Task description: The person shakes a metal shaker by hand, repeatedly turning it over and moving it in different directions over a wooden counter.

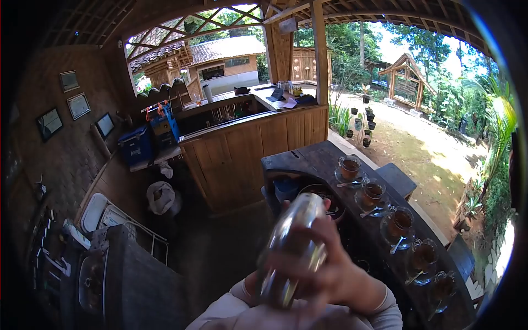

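A shiny metal shaker [290, 223] is tilted in front of my chest, smeared by motion. My right hand [335, 269] wraps round it from the right, its fingers across the metal. My left hand [251, 282] reaches it from the left and is mostly hidden behind it; pinkish fingertips show near the shaker's upper end. Right of my hands, a dark wooden table [302, 157] bears a row of several glass cups of brown drink, among them a far cup [349, 168] and a middle cup [400, 221], on glass saucers with spoons.
A wooden counter [253, 148] stands ahead, with a blue cooler box [135, 147] at its left. A white sack [161, 198] sits on the floor. At lower left is a sink [91, 280]. Stools [391, 179] stand beyond the table, near the garden.
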The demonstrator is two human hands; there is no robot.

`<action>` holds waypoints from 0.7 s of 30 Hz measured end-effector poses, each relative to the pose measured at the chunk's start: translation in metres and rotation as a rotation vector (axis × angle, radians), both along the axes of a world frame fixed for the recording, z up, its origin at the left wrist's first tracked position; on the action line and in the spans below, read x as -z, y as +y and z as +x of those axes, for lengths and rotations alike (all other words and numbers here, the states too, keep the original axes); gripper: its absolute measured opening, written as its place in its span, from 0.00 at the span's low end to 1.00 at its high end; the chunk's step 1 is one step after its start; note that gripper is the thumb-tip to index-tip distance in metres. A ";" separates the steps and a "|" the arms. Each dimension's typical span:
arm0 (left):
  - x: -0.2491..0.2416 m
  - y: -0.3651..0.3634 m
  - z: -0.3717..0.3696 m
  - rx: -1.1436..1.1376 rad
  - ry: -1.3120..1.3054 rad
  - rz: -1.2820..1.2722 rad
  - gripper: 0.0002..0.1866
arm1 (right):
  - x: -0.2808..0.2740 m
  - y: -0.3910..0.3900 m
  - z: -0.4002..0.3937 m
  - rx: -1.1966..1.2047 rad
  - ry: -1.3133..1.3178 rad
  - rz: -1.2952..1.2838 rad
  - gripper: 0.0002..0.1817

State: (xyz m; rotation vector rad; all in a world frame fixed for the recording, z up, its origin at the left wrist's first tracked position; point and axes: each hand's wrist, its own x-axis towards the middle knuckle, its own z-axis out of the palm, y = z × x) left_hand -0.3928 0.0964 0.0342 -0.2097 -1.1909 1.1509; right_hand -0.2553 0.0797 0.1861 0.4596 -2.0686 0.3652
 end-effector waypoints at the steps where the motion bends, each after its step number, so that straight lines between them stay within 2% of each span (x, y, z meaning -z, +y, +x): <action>1: -0.053 -0.026 -0.001 -0.315 0.470 0.099 0.32 | 0.004 -0.003 0.013 -0.232 -0.045 0.082 0.14; 2: -0.091 -0.043 0.003 -0.630 0.942 0.200 0.31 | 0.005 -0.013 0.010 -0.213 0.236 0.255 0.17; 3: -0.083 -0.048 0.007 -0.503 0.784 0.136 0.47 | 0.008 -0.007 0.010 -0.313 0.150 0.112 0.18; 4: -0.074 -0.041 0.001 -0.414 0.784 0.097 0.49 | 0.013 0.004 0.006 -0.412 0.064 -0.034 0.19; 5: -0.066 -0.044 0.003 -0.418 0.790 0.094 0.49 | 0.021 0.017 -0.005 -0.184 -0.050 -0.052 0.19; 6: -0.067 -0.049 0.008 -0.398 0.777 0.051 0.49 | 0.013 0.025 -0.017 0.030 0.068 0.172 0.26; 7: -0.068 -0.055 0.013 -0.378 0.762 0.007 0.49 | 0.026 0.030 -0.036 0.027 0.062 -0.290 0.33; 8: -0.068 -0.061 0.019 -0.354 0.744 -0.040 0.50 | 0.040 0.044 -0.047 0.165 0.005 -0.406 0.45; 10: -0.078 -0.063 0.025 -0.303 0.716 -0.107 0.50 | 0.024 0.029 -0.031 0.224 0.069 -0.368 0.35; 12: -0.083 -0.063 0.027 -0.253 0.677 -0.175 0.50 | 0.009 -0.002 0.001 0.136 0.105 0.031 0.19; 13: -0.083 -0.064 0.027 -0.231 0.653 -0.210 0.51 | 0.007 -0.027 0.015 -0.011 0.056 -0.281 0.11; 14: -0.070 -0.062 0.005 -0.312 0.916 -0.004 0.50 | 0.028 -0.023 0.025 -0.245 0.029 -0.006 0.14; 15: -0.079 -0.071 0.008 -0.368 0.877 0.029 0.49 | 0.030 -0.016 0.020 -0.246 0.027 0.001 0.14; 16: -0.087 -0.080 0.014 -0.423 0.836 0.060 0.49 | 0.030 -0.009 0.013 -0.226 0.035 -0.031 0.17; 18: -0.071 -0.067 0.005 -0.432 0.766 -0.015 0.48 | 0.028 0.001 -0.004 -0.184 0.052 -0.105 0.22; 19: -0.070 -0.070 0.004 -0.425 0.774 -0.047 0.48 | 0.026 0.006 -0.014 0.025 -0.040 -0.126 0.25; 21: -0.067 -0.078 0.004 -0.408 0.782 -0.118 0.48 | 0.038 0.020 -0.043 0.143 -0.044 -0.370 0.32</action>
